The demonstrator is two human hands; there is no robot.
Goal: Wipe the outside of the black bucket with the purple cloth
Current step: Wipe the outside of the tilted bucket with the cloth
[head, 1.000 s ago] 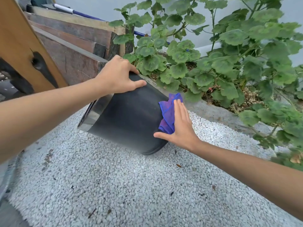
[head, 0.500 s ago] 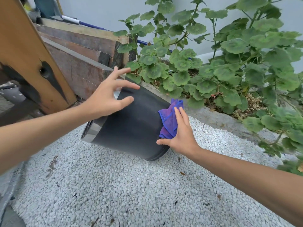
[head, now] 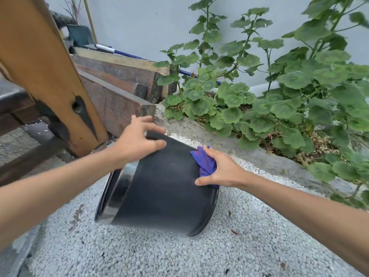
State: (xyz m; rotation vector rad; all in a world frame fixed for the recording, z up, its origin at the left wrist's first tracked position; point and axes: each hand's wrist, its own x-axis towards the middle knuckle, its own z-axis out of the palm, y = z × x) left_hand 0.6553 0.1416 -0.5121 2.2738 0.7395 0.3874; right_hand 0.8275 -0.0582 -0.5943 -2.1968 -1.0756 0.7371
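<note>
On the gravel point(head: 139, 254) beside the plants point(head: 279, 92), I see the bucket point(head: 163, 192) now rolled further round, left hand point(head: 137, 144) re-set on top, fingers spread, while the right hand point(head: 221, 170) presses the cloth point(head: 203, 162) flat near its base, reaching fresh surface.

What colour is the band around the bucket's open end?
Shiny silver-grey, unlike the matte black wall of the bucket; the band shows clearly in the head view.

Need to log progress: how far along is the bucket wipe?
Midway. The black bucket lies tipped on the gravel, left hand steadying it. The right hand presses the purple cloth near the base. The underside against the gravel looks unreached.
</note>
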